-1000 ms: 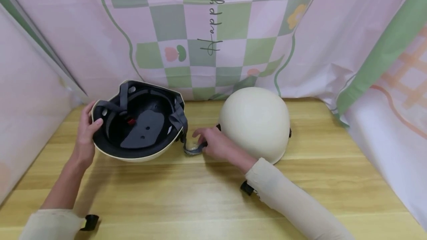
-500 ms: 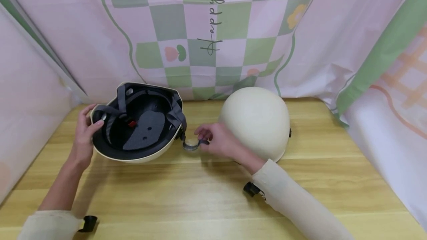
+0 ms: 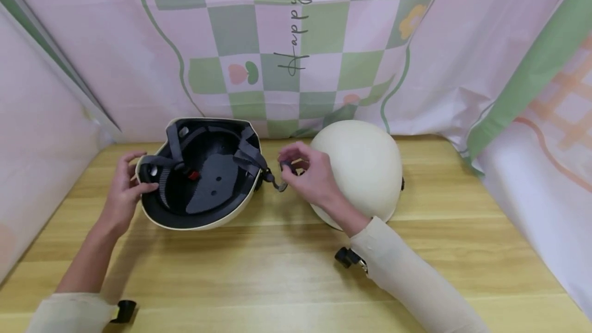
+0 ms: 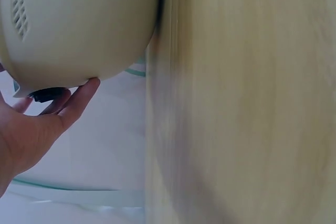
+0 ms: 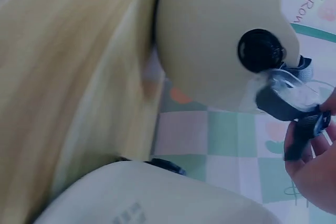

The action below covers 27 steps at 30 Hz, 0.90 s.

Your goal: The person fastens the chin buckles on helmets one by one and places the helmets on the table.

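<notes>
An upturned cream helmet (image 3: pixel 213 181) with a black lining and dark straps sits at the left, its inside facing me. My left hand (image 3: pixel 122 194) grips its left rim, thumb over the lining and fingers along the outer shell. From the helmet's right side a chin strap (image 3: pixel 276 183) runs to my right hand (image 3: pixel 314 173), which pinches it near the end. In the right wrist view, a clear plastic piece (image 5: pixel 296 93) and a dark buckle (image 5: pixel 313 124) show on the strap. Right behind that hand a second cream helmet (image 3: pixel 361 168) stands dome up.
Both helmets are on a wooden table (image 3: pixel 277 281), near its back edge. A pink and green checked curtain (image 3: pixel 324 35) hangs behind, with more cloth at both sides. A small black device (image 3: pixel 125 311) is at the left cuff, another black device (image 3: pixel 348 257) at the right.
My right hand has risen and moved slightly towards the back with the chin strap, lifting its end. The upturned helmet and my left hand have shifted a little right.
</notes>
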Tool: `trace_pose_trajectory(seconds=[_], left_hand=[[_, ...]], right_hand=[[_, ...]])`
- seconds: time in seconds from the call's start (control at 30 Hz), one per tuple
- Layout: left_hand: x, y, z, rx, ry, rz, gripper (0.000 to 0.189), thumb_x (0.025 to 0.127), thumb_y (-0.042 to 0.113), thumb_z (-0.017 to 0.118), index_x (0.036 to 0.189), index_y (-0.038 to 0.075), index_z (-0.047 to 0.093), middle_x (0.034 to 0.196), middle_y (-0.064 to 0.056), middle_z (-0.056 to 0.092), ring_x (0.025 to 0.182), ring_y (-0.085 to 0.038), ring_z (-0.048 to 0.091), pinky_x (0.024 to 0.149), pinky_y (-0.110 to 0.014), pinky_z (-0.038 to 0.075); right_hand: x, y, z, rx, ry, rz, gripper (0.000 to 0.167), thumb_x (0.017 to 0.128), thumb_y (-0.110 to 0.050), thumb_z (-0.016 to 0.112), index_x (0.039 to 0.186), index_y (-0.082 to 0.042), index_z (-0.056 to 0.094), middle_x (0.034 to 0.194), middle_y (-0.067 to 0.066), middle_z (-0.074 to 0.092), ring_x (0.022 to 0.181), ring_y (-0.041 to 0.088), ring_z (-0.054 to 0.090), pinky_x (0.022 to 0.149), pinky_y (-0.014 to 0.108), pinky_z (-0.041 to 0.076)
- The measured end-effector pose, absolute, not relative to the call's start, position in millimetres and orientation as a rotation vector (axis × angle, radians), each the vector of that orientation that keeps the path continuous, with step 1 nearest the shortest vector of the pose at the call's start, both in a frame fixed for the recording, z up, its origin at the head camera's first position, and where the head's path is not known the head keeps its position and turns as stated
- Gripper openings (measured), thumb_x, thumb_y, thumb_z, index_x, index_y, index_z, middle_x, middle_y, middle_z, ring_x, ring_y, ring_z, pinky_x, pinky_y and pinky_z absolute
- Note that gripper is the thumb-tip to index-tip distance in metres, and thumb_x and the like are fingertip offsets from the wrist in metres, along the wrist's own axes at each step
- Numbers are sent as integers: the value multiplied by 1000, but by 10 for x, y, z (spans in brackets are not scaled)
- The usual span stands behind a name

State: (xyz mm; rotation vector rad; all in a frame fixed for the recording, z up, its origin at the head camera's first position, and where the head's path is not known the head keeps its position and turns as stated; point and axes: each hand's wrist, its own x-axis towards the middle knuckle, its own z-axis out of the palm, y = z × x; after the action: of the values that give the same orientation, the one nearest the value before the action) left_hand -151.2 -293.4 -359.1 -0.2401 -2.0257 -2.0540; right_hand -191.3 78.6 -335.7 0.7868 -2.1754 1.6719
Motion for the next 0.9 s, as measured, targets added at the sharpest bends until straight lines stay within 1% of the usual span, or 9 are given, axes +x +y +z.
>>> trace_pose_trajectory(seconds=[0.2, 0.3, 0.4, 0.5, 0.57, 0.63, 0.7, 0.8, 0.9], left_hand=[[-1489, -2895, -3570, -266, -2145, -1965, 57, 92, -17, 52, 134, 22, 49, 112, 7, 61, 87, -4, 66, 68, -17, 55], [-1481, -2870, -3550, -291, -2223, -1871, 57, 93, -15, 53, 138, 21, 48, 113, 4, 58, 89, -3, 66, 70, -17, 54], [-1486, -2860, -3527, -293, -2294, -1757, 58, 93, -13, 53, 141, 19, 47, 113, -1, 54, 87, -3, 65, 71, -16, 52], [-1493, -2866, -3505, -279, -2336, -1683, 60, 93, -13, 54, 142, 21, 47, 114, -6, 51, 85, -2, 64, 71, -15, 51], [-1493, -2875, -3494, -281, -2351, -1673, 61, 94, -13, 54, 142, 24, 47, 115, -9, 49, 85, -2, 64, 72, -15, 51], [-1491, -2882, -3489, -291, -2363, -1668, 63, 94, -12, 54, 142, 27, 47, 117, -10, 49, 87, -2, 64, 73, -15, 51], [-1488, -2886, -3485, -306, -2371, -1672, 63, 94, -12, 54, 142, 29, 46, 118, -11, 48, 88, -2, 64, 74, -14, 51], [-1479, -2890, -3472, -326, -2387, -1665, 62, 95, -11, 54, 142, 29, 46, 119, -12, 48, 90, -2, 64, 76, -14, 51], [-1466, -2886, -3440, -297, -2410, -1638, 58, 97, -7, 55, 144, 27, 46, 120, -15, 49, 89, -1, 63, 78, -14, 49]], right_hand=[[-1918, 786, -3212, 725, -1952, 1734, 17, 85, 13, 71, 101, 8, 70, 97, 21, 74, 86, 20, 71, 72, 25, 58], [-1928, 800, -3161, 697, -1919, 1766, 14, 84, 12, 74, 98, 8, 72, 99, 22, 74, 86, 20, 72, 69, 23, 57], [-1927, 812, -3121, 689, -1939, 1796, 13, 84, 11, 77, 95, 8, 72, 98, 22, 74, 83, 15, 70, 64, 22, 56], [-1920, 814, -3085, 715, -1976, 1867, 13, 83, 10, 81, 93, 9, 72, 96, 21, 74, 77, 12, 70, 62, 25, 58], [-1913, 815, -3068, 730, -2004, 1927, 15, 82, 10, 82, 92, 10, 71, 95, 20, 75, 78, 12, 71, 66, 27, 60], [-1910, 818, -3057, 750, -2024, 1988, 15, 81, 11, 83, 91, 11, 71, 97, 23, 75, 81, 14, 72, 71, 28, 60], [-1908, 826, -3054, 767, -2052, 2022, 15, 81, 12, 82, 92, 12, 72, 103, 27, 74, 89, 16, 73, 75, 26, 59], [-1903, 846, -3062, 819, -2086, 2052, 19, 81, 16, 79, 97, 16, 71, 115, 32, 68, 101, 22, 72, 80, 25, 59], [-1897, 863, -3069, 872, -2109, 2062, 23, 83, 19, 75, 105, 19, 70, 122, 31, 63, 107, 28, 68, 86, 28, 59]])
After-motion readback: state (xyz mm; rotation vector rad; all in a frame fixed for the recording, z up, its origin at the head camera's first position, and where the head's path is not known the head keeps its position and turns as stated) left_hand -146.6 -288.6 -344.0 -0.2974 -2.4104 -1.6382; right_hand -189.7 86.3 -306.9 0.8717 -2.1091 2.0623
